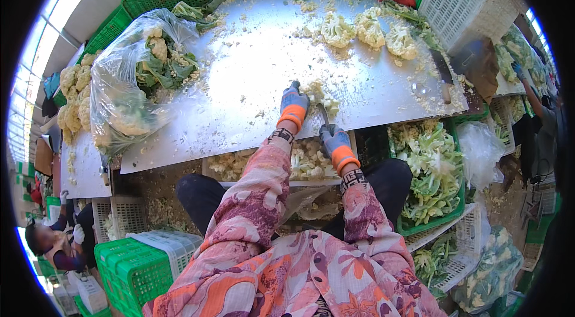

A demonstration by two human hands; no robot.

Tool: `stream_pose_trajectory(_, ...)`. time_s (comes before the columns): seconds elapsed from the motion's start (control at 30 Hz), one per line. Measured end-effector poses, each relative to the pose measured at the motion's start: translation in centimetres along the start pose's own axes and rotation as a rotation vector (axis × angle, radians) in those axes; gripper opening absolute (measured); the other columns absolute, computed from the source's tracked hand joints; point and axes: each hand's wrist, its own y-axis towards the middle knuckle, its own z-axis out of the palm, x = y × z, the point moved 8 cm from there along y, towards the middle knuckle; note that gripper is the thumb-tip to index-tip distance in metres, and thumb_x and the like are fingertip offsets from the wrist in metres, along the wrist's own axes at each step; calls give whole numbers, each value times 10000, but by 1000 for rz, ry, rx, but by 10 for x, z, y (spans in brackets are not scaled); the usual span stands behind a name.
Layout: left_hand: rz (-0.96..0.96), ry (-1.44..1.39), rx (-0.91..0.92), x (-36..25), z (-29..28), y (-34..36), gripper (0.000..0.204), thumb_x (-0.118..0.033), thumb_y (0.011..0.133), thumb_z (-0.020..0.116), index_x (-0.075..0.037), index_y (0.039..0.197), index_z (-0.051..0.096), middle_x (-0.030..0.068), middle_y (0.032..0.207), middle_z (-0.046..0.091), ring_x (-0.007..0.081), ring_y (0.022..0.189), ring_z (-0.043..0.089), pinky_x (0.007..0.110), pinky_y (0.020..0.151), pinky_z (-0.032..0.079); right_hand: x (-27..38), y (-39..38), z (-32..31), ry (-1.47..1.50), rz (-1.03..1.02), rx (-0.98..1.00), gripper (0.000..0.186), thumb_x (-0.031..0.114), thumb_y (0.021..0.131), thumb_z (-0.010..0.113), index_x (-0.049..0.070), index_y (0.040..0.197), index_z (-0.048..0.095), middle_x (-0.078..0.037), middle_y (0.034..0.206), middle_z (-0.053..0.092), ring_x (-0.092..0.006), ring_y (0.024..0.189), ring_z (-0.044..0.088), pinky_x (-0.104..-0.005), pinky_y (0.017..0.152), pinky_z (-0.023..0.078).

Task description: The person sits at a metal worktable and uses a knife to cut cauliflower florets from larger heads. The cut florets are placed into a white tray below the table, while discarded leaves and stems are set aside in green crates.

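On the crumb-strewn surface (pixel 239 74), the cauliflower (pixel 326 94) lies near the middle, probably light and brittle, best held by its firm core, the left hand (pixel 294 105) curled beside it, grip unclear, the right hand (pixel 335 142) closed around the knife (pixel 324 114).

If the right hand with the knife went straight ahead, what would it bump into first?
Ahead of the right hand and its knife, probably the cauliflower piece by the left hand; how high the blade sits is unclear.
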Motion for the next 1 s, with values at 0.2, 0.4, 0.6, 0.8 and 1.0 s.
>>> stream_pose_trajectory(0.2,-461,-539,301,36,-17,-9,446,-156,744,709,-17,1146,576,120,895,653,212,758,639,319,648,549,-17,-15,-9,326,138,116,202,258,904,593,84,1008,596,-19,662,560,-122,477,497,-282,417,402)
stream_pose_trajectory(0.4,-305,-128,48,74,-65,-11,292,-154,677,806,-16,872,639,73,746,642,172,664,611,287,573,516,22,-27,27,52,-350,23,296,288,895,576,38,1053,594,-143,834,654,-288,753,630,-377,674,493)
stream_pose_trajectory(0.6,-334,-384,32,83,-56,-13,237,-110,681,797,1,826,646,57,680,620,142,548,557,281,504,484,45,-32,52,-301,-464,-28,398,378,898,513,49,1116,572,-211,944,651,-384,864,618,-438,766,485)
stream_pose_trajectory(0.8,-355,-388,34,85,-60,-13,197,-118,698,778,-2,799,656,58,676,623,146,545,563,279,500,485,52,-26,66,-463,-390,7,446,394,922,441,30,1160,542,-216,1005,639,-382,926,610,-451,812,479)
stream_pose_trajectory(1.0,-320,-297,21,66,-68,-17,216,-186,692,767,-6,786,693,113,706,671,207,587,623,338,557,505,60,-7,72,-541,-322,-9,428,391,923,413,28,1080,577,-226,1057,625,-386,976,596,-449,862,469)
